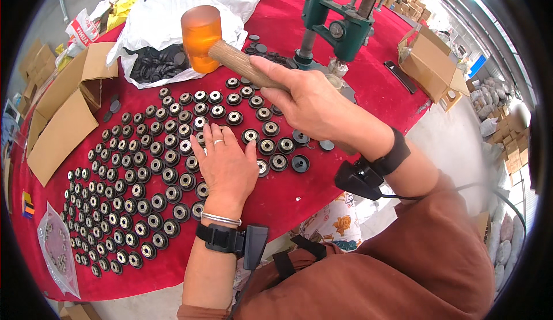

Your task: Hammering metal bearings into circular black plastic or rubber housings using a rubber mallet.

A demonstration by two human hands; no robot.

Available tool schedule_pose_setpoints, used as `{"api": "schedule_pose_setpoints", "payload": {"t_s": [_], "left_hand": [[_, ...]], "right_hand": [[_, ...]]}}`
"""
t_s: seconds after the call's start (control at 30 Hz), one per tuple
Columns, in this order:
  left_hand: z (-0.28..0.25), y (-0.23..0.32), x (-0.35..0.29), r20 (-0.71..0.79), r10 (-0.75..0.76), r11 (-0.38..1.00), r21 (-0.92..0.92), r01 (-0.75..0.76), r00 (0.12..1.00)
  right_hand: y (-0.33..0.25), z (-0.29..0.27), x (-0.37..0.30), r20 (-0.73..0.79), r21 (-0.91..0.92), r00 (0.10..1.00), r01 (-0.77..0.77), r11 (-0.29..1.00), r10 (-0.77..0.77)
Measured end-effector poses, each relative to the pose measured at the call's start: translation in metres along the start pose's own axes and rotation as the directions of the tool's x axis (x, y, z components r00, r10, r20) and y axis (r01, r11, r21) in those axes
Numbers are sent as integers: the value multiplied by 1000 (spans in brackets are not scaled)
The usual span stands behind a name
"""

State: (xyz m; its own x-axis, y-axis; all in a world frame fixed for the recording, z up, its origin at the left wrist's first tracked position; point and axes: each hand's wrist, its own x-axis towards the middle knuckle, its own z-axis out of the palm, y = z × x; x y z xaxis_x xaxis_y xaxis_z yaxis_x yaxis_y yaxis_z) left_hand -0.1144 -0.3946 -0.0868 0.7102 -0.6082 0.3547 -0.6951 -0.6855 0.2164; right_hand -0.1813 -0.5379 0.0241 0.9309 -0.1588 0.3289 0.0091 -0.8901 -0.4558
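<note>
A mallet [200, 39] with a translucent orange head and wooden handle is raised above the table. My right hand [302, 104] is closed round its handle, the index finger stretched along the wood. My left hand [226, 161] lies palm down with fingers spread, among rows of black wheels with metal bearings [174, 194]. Its fingertips touch or hover over several of them, and the palm hides others. Near the right hand, a black wheel [300, 163] shows no metal bearing in its centre.
A green press [336, 29] stands at the back of the red-covered table [288, 205]. A white sack [167, 20] spills black discs [158, 65]. Open cardboard boxes stand left [63, 135] and right [429, 61]. A phone [400, 77] lies by the right box, a clear bag [57, 251] at lower left.
</note>
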Motion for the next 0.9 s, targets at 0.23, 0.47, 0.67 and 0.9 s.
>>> {"api": "schedule_pose_setpoints", "payload": {"t_s": [0.23,0.47,0.67,0.9], "left_hand": [[-7,2,2,77,11,999,35,-14,997],[-7,4,2,102,-19,999,38,16,995],[-15,7,3,96,3,1000,-8,-2,995],[-6,2,1,96,-34,999,-4,35,995]], "right_hand": [[18,3,28,284,-114,958,-17,993,49],[-4,-7,36,15,-3,999,-43,999,43],[19,45,32,175,-131,973,-126,983,148],[-18,8,31,119,-10,991,-55,998,56]]}}
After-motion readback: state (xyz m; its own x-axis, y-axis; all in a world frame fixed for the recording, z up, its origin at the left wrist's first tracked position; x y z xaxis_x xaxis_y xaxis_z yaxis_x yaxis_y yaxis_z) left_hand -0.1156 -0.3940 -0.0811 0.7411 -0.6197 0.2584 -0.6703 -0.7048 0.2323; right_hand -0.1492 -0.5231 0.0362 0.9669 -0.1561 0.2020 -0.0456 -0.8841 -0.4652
